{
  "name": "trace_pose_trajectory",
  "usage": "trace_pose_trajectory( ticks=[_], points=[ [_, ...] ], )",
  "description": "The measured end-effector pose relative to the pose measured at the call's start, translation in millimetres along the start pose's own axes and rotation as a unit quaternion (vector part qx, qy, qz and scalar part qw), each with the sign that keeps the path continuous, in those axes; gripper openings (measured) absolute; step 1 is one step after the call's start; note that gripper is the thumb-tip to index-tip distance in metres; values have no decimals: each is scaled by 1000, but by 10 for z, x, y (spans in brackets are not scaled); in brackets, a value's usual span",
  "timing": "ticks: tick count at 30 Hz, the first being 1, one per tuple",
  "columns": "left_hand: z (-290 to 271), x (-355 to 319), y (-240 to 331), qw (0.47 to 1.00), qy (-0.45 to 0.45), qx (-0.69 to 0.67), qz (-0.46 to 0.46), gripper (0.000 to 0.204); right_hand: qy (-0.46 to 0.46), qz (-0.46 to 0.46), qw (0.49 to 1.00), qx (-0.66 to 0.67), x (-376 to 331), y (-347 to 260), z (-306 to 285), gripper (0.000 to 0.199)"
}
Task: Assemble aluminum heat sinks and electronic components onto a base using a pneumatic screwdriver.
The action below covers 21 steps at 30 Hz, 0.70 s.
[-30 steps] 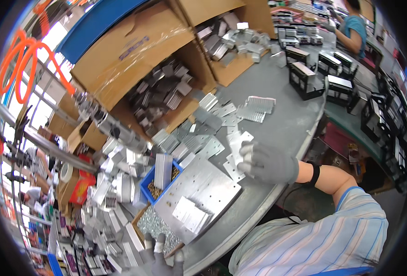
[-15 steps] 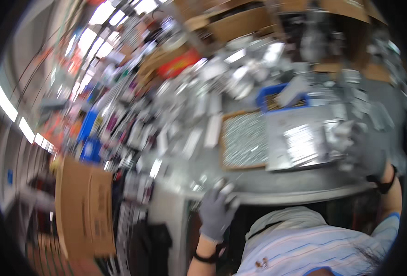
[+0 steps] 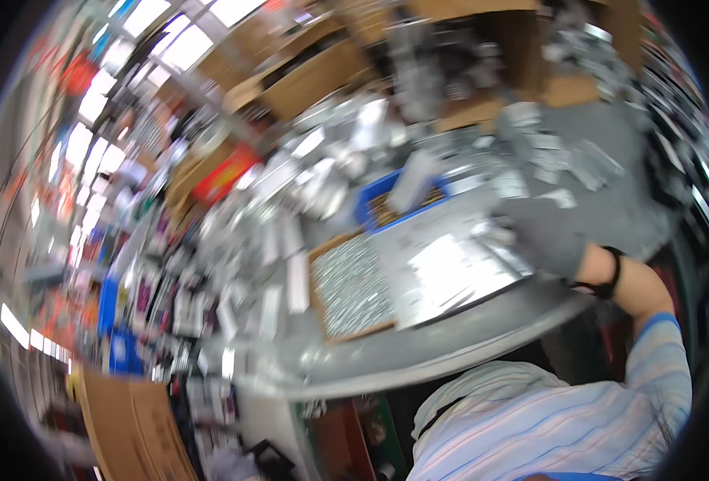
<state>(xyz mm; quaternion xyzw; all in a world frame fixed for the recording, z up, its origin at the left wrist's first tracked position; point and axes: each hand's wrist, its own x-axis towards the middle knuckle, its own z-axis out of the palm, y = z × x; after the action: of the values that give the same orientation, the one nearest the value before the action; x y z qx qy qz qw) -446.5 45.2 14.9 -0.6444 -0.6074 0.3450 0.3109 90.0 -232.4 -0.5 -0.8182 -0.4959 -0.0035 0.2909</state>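
Blue bin (image 3: 374, 210) holds small brown parts; gloved right hand (image 3: 545, 240) beside.

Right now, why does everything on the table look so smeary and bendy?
In the head view, motion blur smears the whole picture: the metal plate, the blue bin and the gloved right hand all have soft edges. The fisheye lens bends the table edge into a curve and leaves dark corners. Ceiling lights glare white at the upper left.
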Motion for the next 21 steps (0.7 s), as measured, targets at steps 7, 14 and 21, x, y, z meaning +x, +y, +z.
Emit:
trace_pose_trajectory(
  ticks=[7,14,21],
  points=[
    [-1927,-943,903,535,517,-599,296,13,-92,137,986,-6,75,-304,-38,24],
    [-2337,-1237,2040,412,401,-718,393,21,16,118,990,74,-18,-203,259,36],
    [-2525,-1246,2174,467,378,-683,415,27,111,109,976,155,-162,-131,0,39]
  ],
)
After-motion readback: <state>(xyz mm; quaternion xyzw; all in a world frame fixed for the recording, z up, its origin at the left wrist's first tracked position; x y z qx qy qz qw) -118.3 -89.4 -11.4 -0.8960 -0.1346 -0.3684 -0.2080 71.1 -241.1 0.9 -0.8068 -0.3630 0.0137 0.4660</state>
